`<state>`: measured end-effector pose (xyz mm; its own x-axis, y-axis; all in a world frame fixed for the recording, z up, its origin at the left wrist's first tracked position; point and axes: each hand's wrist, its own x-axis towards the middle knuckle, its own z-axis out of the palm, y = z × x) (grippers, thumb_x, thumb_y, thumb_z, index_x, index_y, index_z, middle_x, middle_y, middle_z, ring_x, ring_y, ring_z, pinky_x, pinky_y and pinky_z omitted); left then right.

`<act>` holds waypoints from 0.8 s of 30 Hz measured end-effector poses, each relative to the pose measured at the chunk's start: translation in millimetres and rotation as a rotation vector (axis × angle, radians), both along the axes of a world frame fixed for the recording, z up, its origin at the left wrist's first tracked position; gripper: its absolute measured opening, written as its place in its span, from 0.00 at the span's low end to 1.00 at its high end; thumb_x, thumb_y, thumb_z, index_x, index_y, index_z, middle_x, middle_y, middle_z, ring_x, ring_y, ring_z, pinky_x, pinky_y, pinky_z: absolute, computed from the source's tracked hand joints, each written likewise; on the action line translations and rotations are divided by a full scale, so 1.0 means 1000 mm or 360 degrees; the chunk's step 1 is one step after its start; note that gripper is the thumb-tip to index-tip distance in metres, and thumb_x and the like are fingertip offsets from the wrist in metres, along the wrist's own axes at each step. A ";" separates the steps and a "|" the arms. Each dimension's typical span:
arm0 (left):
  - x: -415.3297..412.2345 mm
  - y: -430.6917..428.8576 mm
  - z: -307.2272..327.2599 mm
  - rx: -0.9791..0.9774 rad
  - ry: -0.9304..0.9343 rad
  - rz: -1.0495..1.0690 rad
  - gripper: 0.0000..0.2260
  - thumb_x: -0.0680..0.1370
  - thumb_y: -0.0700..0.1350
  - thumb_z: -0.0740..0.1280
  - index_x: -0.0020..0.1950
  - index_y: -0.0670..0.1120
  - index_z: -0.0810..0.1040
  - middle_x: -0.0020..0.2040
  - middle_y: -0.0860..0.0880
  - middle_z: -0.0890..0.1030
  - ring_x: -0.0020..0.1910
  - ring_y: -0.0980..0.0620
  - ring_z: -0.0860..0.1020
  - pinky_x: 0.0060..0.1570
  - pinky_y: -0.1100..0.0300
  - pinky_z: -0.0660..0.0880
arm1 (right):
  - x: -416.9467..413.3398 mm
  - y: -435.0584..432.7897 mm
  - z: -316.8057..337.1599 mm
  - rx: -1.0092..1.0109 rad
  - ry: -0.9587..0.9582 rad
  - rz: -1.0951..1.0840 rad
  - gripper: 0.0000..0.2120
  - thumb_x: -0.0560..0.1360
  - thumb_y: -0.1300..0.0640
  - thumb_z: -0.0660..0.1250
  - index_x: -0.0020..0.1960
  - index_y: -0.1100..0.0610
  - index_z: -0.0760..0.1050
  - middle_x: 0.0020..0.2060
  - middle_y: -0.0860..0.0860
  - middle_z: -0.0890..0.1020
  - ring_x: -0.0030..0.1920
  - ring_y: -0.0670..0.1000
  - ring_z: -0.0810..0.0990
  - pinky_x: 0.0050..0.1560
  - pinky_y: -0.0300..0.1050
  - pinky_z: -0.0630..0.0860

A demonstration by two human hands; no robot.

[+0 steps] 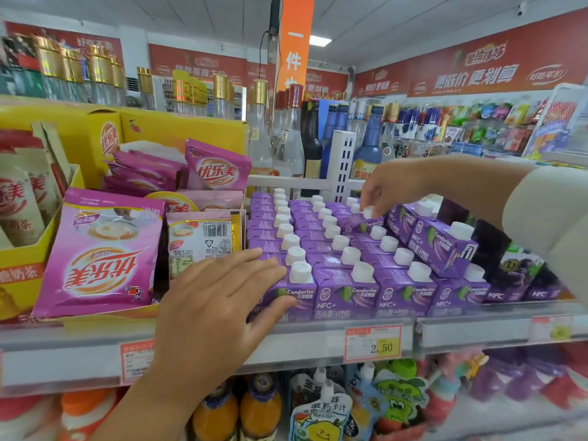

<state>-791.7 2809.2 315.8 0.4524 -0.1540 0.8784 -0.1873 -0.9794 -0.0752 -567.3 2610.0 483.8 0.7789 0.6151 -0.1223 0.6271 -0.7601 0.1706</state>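
Observation:
Several rows of purple juice cartons [345,289] with white screw caps fill a shop shelf [318,337]. My left hand [219,310] lies with straight fingers against the front left carton [294,296], thumb on its front face. Further back, my right hand [386,189] pinches the white cap of a raised, tilted carton [362,221] in the third row. More purple cartons [444,248] lie tilted on top of the rows at the right.
Pink drink-powder sachets [95,253] in yellow display boxes stand left of the cartons. Glass bottles [286,141] and a white slotted upright [342,163] stand behind. A price tag [372,343] reads 2.50. Orange bottles and pouches [321,409] sit on the shelf below.

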 end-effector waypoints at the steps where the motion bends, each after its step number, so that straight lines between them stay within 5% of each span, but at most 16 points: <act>1: 0.000 0.000 0.000 0.0000 -0.0003 0.0000 0.14 0.78 0.58 0.68 0.56 0.51 0.84 0.54 0.55 0.84 0.60 0.55 0.79 0.55 0.56 0.74 | 0.001 0.002 0.003 -0.0013 0.0027 -0.0016 0.13 0.75 0.53 0.72 0.59 0.50 0.80 0.56 0.46 0.81 0.56 0.48 0.78 0.63 0.46 0.72; 9: 0.000 -0.001 0.000 -0.0009 -0.0027 -0.0002 0.14 0.78 0.58 0.68 0.56 0.51 0.84 0.54 0.55 0.84 0.60 0.56 0.79 0.55 0.56 0.74 | 0.011 0.008 -0.002 -0.0210 0.0066 -0.0062 0.11 0.75 0.58 0.72 0.56 0.52 0.82 0.44 0.41 0.79 0.46 0.42 0.76 0.51 0.37 0.70; 15: 0.000 -0.001 0.000 -0.0022 -0.0010 -0.0007 0.14 0.78 0.58 0.68 0.56 0.51 0.84 0.54 0.55 0.84 0.60 0.56 0.79 0.55 0.56 0.75 | 0.022 0.008 -0.001 -0.0030 -0.0058 0.0019 0.10 0.76 0.58 0.70 0.57 0.50 0.81 0.52 0.48 0.81 0.54 0.50 0.79 0.60 0.48 0.74; 20: 0.000 -0.002 0.001 -0.0036 0.0003 -0.0007 0.14 0.78 0.58 0.69 0.56 0.51 0.84 0.54 0.55 0.84 0.60 0.56 0.80 0.54 0.54 0.77 | 0.028 0.016 -0.013 -0.0259 -0.0081 0.0041 0.15 0.76 0.58 0.69 0.62 0.51 0.79 0.40 0.40 0.73 0.45 0.46 0.74 0.48 0.40 0.70; 24: 0.000 -0.001 0.001 -0.0040 -0.0014 -0.0013 0.13 0.78 0.58 0.69 0.55 0.51 0.85 0.53 0.55 0.85 0.60 0.56 0.80 0.55 0.56 0.75 | 0.027 0.020 -0.016 -0.0328 -0.0159 0.0073 0.15 0.77 0.57 0.69 0.63 0.53 0.78 0.50 0.46 0.78 0.53 0.48 0.75 0.54 0.40 0.72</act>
<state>-791.7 2807.9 316.4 0.4434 -0.1355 0.8860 -0.1948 -0.9794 -0.0523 -540.6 2629.7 467.8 0.7652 0.6201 -0.1728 0.6324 -0.6739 0.3819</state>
